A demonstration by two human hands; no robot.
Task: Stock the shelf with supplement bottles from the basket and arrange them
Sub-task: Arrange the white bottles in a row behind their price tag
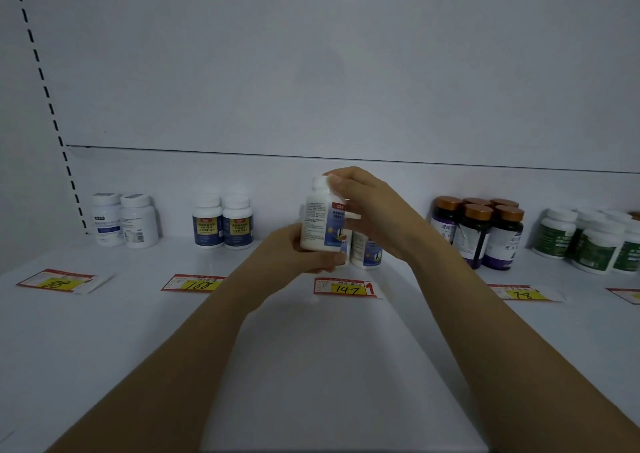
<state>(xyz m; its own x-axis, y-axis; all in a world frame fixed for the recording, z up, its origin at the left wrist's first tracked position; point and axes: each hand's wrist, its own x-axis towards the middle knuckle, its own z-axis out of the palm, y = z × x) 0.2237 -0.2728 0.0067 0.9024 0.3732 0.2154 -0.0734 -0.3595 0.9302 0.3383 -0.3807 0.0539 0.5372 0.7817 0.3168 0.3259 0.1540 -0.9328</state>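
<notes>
A white supplement bottle [320, 222] with a blue, red and white label hangs upright above the middle of the white shelf [311, 348]. My left hand [298, 250] grips its base from below. My right hand [367, 210] curls over its white cap and upper side. Behind it, two similar white bottles [365, 251] stand on the shelf, partly hidden by my hands. The "147" price tag [344, 287] lies just in front of them. No basket is in view.
Along the back stand two white bottles [124, 220] at left, two blue-and-yellow-labelled bottles [222, 222], several dark bottles with copper caps [479, 232], and green-labelled white bottles [588, 241] at right. Price tags [195, 283] lie in a row on the shelf.
</notes>
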